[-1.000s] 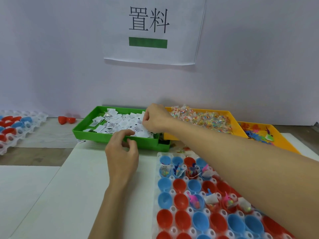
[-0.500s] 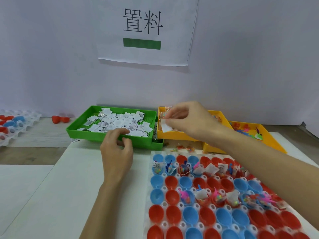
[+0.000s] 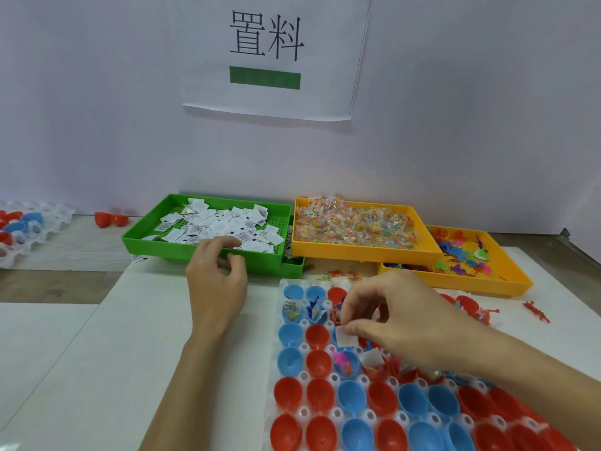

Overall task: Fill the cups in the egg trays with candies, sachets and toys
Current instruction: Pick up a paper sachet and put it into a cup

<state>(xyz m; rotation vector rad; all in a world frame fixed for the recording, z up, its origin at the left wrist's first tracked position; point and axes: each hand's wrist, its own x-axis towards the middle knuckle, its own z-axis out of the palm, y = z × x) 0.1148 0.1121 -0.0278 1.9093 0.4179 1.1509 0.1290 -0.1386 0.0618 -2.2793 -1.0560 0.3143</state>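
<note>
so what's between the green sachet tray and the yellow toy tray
In the head view, the yellow candy tray, heaped with wrapped candies, sits between the green sachet tray and the yellow toy tray.

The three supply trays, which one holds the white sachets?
The green tray, leftmost of the three; both others are yellow, holding candies and toys.

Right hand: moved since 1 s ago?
Yes. The right hand, pinching a sachet, went from the green tray back toward the person, over the egg tray.
</note>
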